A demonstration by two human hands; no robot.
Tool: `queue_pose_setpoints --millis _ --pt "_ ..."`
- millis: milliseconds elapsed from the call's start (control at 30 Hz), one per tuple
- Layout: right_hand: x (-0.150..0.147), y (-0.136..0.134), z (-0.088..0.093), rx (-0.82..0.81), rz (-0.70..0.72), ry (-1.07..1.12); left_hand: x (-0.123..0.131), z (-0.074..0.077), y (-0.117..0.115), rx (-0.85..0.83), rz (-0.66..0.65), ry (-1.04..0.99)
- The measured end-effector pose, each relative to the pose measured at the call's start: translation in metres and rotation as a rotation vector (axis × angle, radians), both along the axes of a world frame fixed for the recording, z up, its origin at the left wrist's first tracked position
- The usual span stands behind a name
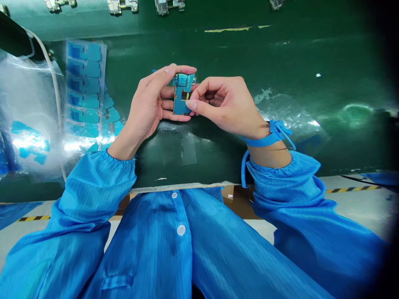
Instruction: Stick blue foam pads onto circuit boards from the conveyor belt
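Observation:
A small circuit board with blue film over much of its face is held up above the green bench. My left hand grips it from the left, thumb and fingers around its top and back edges. From the right, my right hand pinches the board's lower right edge between thumb and index finger, the thumb resting on its face. Whether a loose piece of film is also in that pinch, I cannot make out. A blue strap with a coiled cord circles my right wrist.
To the left lies a sheet of blue die-cut stickers, with loose blue pieces beside it. A clear plastic bag and a white cable are further left. Several circuit boards line the far edge. Clear film lies right.

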State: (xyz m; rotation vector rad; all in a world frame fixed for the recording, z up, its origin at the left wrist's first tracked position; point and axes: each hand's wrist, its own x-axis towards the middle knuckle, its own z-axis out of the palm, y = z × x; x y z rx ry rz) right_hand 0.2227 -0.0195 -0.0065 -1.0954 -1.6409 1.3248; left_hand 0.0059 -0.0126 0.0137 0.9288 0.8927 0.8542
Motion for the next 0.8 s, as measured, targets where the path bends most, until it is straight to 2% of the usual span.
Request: queue_pose_setpoints --millis 500,800 --pt "0.0009 0.0 -0.002 0.016 -0.004 -0.005 0.0015 0.001 -0.0026 0.023 0.003 -0.028" --pt "-0.0001 0.0007 -0.0026 0.035 -0.016 -0.027 0.0018 0.0027 0.001 -0.018 -0.004 -0.01"
